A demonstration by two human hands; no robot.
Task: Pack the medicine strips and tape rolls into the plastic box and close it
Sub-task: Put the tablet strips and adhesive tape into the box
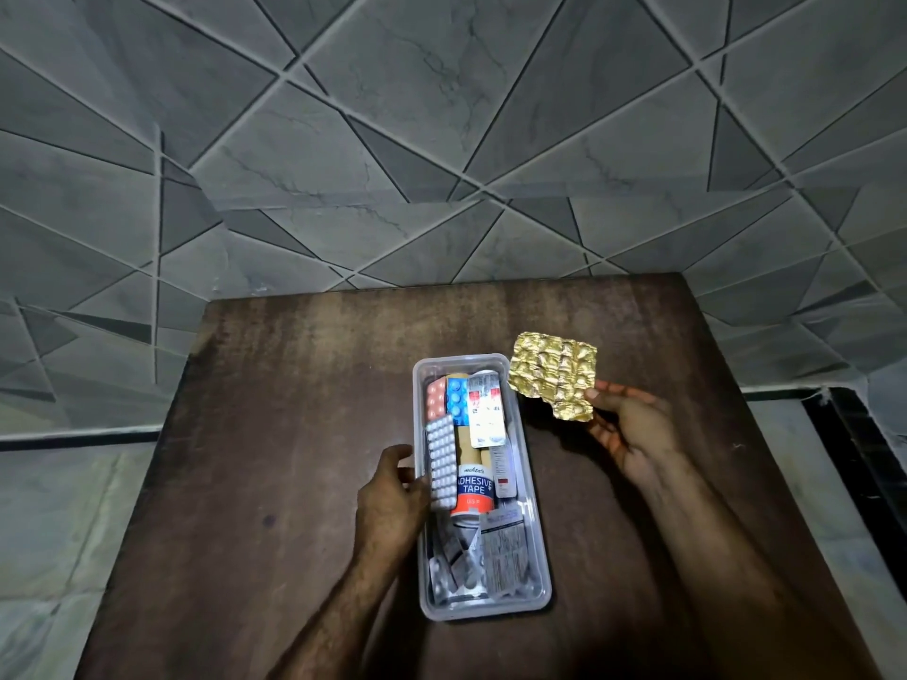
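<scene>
Head view, looking down. Right hand [633, 434] pinched on the near right corner of a gold foil strip [552, 377], held in the air just right of the plastic box [540, 571] and clear of its rim. Left hand [387, 498] curled against the box's left wall, fingers closed on a white tablet strip [441, 468] leaning up along that wall. Box open on the brown table [294, 434], long axis running near to far, no lid in sight. Already inside: an adhesive tape roll [473, 488] lying lengthwise in the middle, a blue strip [455, 400], an orange strip [435, 400] and a printed strip [486, 409] at the far end, loose silver strips [466, 566] at the near end. Best handled, by judgement, with the foil strip turned flat and lengthwise, lowered over the roll and pressed below the rim; white strip tipped flat as well. Otherwise a proud edge likely to foul the lid.
</scene>
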